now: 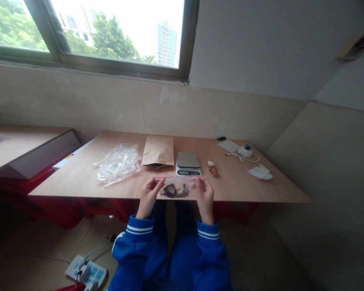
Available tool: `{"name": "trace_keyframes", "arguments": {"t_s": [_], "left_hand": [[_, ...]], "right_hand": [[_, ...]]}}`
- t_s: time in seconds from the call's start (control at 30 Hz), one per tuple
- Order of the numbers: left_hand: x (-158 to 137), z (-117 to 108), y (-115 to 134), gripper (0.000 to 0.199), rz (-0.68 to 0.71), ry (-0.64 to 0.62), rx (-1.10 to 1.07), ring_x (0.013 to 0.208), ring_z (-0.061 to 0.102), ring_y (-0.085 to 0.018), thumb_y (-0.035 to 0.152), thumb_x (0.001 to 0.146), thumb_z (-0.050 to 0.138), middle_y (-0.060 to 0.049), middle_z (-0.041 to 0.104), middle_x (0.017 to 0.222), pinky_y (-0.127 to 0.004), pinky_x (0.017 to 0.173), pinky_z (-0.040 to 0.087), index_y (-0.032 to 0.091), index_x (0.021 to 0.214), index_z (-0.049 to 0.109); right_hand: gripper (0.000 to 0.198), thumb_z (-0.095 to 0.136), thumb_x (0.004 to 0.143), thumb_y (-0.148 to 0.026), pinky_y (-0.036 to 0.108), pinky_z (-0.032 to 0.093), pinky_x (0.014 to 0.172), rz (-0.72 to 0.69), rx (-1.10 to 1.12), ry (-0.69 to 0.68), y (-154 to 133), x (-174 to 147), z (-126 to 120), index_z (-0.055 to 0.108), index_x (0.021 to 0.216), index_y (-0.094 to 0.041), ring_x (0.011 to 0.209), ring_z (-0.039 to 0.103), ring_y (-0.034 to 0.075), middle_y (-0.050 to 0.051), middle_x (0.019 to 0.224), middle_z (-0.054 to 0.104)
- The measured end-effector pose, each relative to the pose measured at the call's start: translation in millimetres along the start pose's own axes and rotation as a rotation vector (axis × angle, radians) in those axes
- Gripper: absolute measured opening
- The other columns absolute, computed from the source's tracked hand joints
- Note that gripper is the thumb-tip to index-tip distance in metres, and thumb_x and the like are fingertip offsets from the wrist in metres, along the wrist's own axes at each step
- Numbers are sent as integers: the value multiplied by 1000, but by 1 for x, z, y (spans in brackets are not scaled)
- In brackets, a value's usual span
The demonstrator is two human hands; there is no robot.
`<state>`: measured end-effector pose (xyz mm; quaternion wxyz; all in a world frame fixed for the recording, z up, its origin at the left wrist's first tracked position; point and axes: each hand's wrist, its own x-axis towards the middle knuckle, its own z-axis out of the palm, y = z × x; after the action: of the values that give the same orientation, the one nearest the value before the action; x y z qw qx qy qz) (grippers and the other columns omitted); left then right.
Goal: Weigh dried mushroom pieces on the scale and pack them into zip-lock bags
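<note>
Between both hands, at the table's front edge, a clear zip bag (176,189) is stretched out with its pinkish seal strip at the top. Dark, dried-looking pieces (171,190) lie inside it; their exact kind is hard to make out. My left hand (149,194) pinches the bag's left top corner, and my right hand (204,195) grips the right one. Just beyond the bag sits a kitchen scale (188,163) with nothing on its plate. A brown paper pouch (158,151) lies left of the scale, its dark mouth facing me.
Several clear plastic bags (118,163) are heaped on the table's left. Right of the scale are a pale lump (211,163) and a brown lump (214,171). Farther right lie a white dome camera (245,150) with its cable and crumpled white tissue (260,172). A power strip (86,271) rests on the floor.
</note>
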<state>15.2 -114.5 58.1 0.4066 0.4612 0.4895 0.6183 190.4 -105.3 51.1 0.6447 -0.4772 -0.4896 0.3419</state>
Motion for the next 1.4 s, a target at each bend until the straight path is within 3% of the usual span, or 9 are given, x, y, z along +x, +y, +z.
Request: {"name": "trace_keyframes", "arguments": {"t_s": [0.17, 0.47, 0.97, 1.2, 1.4], "left_hand": [[-2, 8, -12, 33, -98, -46, -194, 67, 62, -15, 43, 70, 69, -2, 68, 75, -25, 61, 48, 15, 87, 65], [-3, 10, -19, 33, -163, 50, -220, 51, 57, -11, 44, 69, 69, 2, 61, 62, -19, 45, 40, 14, 78, 60], [-3, 7, -12, 31, -125, 60, -146, 63, 65, -17, 39, 67, 72, -5, 71, 73, -24, 53, 49, 12, 81, 67], [-2, 7, -12, 29, -117, -5, -159, 65, 65, -16, 40, 71, 69, -4, 70, 72, -25, 58, 50, 12, 81, 66], [-5, 11, -17, 33, -115, -38, -159, 66, 66, -17, 38, 70, 70, -6, 71, 75, -26, 61, 51, 12, 90, 66]], "right_hand": [[32, 54, 83, -47, 28, 51, 65, 41, 71, 20, 0, 1, 3, 61, 88, -16, 66, 62, 16, 6, 77, 69], [30, 63, 77, -43, 33, 52, 80, 72, 79, -107, 9, 1, 9, 65, 92, -17, 84, 66, 20, 6, 89, 71], [23, 69, 72, -37, 30, 52, 72, 104, 67, -20, 17, 2, 7, 68, 82, -16, 75, 66, 19, 5, 80, 72], [28, 69, 72, -39, 30, 52, 74, 169, 201, -89, 20, 3, 7, 68, 91, -17, 75, 66, 16, 4, 86, 72], [29, 70, 72, -39, 30, 52, 72, 156, 182, -91, 21, 2, 10, 69, 91, -17, 72, 65, 16, 4, 81, 72]]}}
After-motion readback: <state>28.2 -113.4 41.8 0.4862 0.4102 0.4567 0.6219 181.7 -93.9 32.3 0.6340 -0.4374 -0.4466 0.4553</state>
